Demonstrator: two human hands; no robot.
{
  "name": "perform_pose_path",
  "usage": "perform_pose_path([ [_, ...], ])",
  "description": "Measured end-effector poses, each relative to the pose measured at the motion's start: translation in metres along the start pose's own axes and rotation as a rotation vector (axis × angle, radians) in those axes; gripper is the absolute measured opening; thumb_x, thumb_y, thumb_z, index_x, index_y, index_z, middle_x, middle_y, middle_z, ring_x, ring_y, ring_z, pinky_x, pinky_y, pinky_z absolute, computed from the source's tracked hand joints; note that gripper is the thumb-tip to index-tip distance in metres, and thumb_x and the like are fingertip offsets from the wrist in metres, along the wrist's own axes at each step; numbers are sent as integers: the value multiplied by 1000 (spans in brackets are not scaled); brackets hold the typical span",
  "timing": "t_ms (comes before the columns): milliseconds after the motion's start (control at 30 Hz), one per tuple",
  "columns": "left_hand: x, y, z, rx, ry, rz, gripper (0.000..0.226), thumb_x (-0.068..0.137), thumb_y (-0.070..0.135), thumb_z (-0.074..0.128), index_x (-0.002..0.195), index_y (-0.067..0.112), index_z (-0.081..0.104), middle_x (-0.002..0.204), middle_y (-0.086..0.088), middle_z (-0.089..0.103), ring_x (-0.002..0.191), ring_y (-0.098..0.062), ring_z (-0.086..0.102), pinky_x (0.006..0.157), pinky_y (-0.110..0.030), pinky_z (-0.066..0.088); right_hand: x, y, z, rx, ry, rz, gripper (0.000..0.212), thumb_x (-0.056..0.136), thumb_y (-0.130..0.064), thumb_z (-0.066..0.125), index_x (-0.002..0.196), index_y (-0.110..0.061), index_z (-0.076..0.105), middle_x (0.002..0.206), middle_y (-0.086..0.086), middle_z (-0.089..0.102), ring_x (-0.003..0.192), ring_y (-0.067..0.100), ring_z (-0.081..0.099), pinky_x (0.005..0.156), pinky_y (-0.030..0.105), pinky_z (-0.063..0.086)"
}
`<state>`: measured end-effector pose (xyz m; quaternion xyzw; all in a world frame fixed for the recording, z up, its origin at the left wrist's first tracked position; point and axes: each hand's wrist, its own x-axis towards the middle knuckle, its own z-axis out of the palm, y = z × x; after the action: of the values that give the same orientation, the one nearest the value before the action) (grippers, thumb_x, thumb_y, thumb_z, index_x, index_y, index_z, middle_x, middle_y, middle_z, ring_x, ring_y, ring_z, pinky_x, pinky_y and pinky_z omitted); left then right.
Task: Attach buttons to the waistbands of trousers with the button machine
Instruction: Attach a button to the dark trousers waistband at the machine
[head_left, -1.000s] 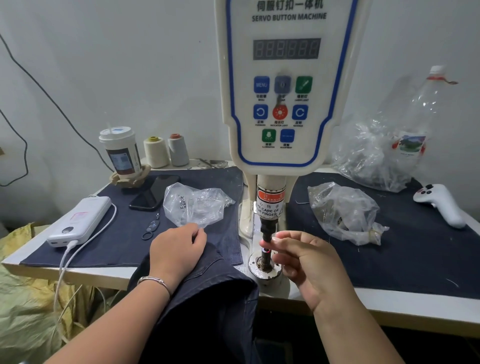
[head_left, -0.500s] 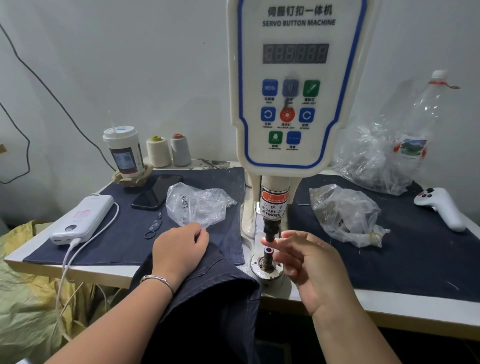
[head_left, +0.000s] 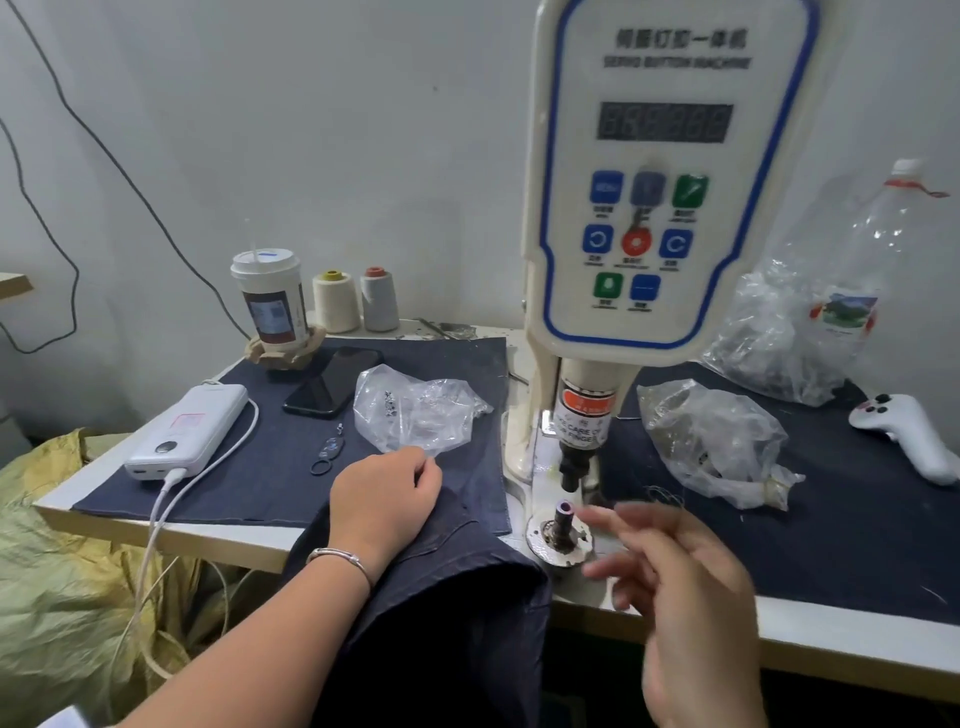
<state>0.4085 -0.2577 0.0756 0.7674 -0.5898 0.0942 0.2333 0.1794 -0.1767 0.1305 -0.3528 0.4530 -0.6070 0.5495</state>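
The white servo button machine (head_left: 660, 182) stands at the middle of the table. Its upper punch (head_left: 571, 467) hangs above the lower die (head_left: 562, 512), which shows a small purple-tipped piece on top. Dark navy trousers (head_left: 457, 597) drape over the table's front edge, left of the die. My left hand (head_left: 384, 499) lies on them with its fingers curled into the fabric, close to a clear bag of metal parts (head_left: 415, 410). My right hand (head_left: 685, 587) is blurred, just right of the die, with fingers spread and nothing in it.
A second clear bag (head_left: 711, 441) lies right of the machine, with a white controller (head_left: 904, 431) and a plastic bottle (head_left: 857, 291) beyond. At left are a power bank (head_left: 189, 431) with its cable, a phone (head_left: 335, 382), a cup (head_left: 270, 301) and thread spools (head_left: 336, 301).
My right hand has let go at the lower die and drawn back toward me and to the right, its fingers opening. The left hand has stayed on the trousers.
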Motion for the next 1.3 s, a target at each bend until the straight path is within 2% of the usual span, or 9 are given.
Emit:
perform_pose_path([
  [133, 0, -1, 3, -32, 31, 28, 39, 95, 37, 48, 63, 15, 42, 56, 1, 47, 61, -22, 44, 54, -34, 17, -17, 18, 38, -191, -163, -301, 34, 82, 12, 57, 76, -20, 66, 72, 8, 73, 43, 13, 52, 42, 17, 43],
  [300, 0, -3, 2, -64, 23, 84, 32, 95, 39, 43, 75, 16, 53, 79, -5, 68, 77, -29, 62, 57, -34, 23, 47, 17, 131, -771, -300, -467, 33, 77, 6, 54, 70, -23, 69, 65, -10, 65, 66, 11, 61, 67, 27, 52],
  [433, -2, -3, 2, -128, 91, 107, 31, 96, 38, 48, 77, 16, 58, 77, -11, 70, 74, -37, 62, 57, -32, 26, 115, 34, 200, -1397, -455, -370, 34, 87, 1, 46, 98, -22, 69, 113, 3, 57, 105, 27, 57, 89, 38, 49],
  [533, -2, -4, 0, -141, 112, 152, 25, 89, 31, 62, 72, 13, 64, 61, -11, 66, 56, -36, 61, 50, -28, 28, 145, 55, 230, -1732, -526, -415, 37, 92, -7, 48, 126, -17, 59, 131, 9, 41, 121, 29, 44, 91, 38, 46],
  [667, 0, -6, -6, -74, 150, 148, 25, 59, 26, 70, 44, 16, 53, 34, 0, 48, 27, -23, 44, 43, -17, 15, 169, 78, 243, -1839, -480, -353, 41, 91, -10, 50, 131, -16, 55, 133, 11, 40, 124, 31, 41, 94, 37, 42],
  [867, 1, -8, 0, -49, 129, 141, 38, 43, 29, 86, 44, 18, 50, 34, 2, 46, 27, -19, 42, 43, -19, 12, 185, 95, 247, -1812, -415, -343, 39, 87, -8, 52, 126, -12, 58, 132, 11, 41, 122, 31, 41, 87, 37, 43],
  [967, 1, -8, -1, -63, 132, 129, 39, 40, 28, 86, 42, 17, 48, 34, 2, 45, 28, -19, 42, 44, -18, 8, 185, 99, 249, -1721, -413, -341, 21, 85, -4, 48, 90, -18, 63, 125, 10, 44, 117, 31, 43, 75, 33, 38],
  [1100, 0, -7, -2, -50, 142, 117, 40, 41, 30, 86, 41, 17, 48, 33, 3, 45, 27, -18, 41, 44, -18, 8, 185, 100, 247, -1636, -380, -354, 34, 79, 5, 47, 58, -21, 47, 111, 9, 49, 109, 33, 49, 67, 31, 36],
  [1300, 0, -7, -3, -66, 155, 117, 41, 41, 29, 88, 42, 17, 49, 33, 2, 45, 27, -18, 41, 44, -17, 12, 186, 99, 247, -1683, -391, -353, 29, 79, 1, 56, 104, -8, 67, 121, 10, 52, 112, 31, 50, 76, 35, 47],
])
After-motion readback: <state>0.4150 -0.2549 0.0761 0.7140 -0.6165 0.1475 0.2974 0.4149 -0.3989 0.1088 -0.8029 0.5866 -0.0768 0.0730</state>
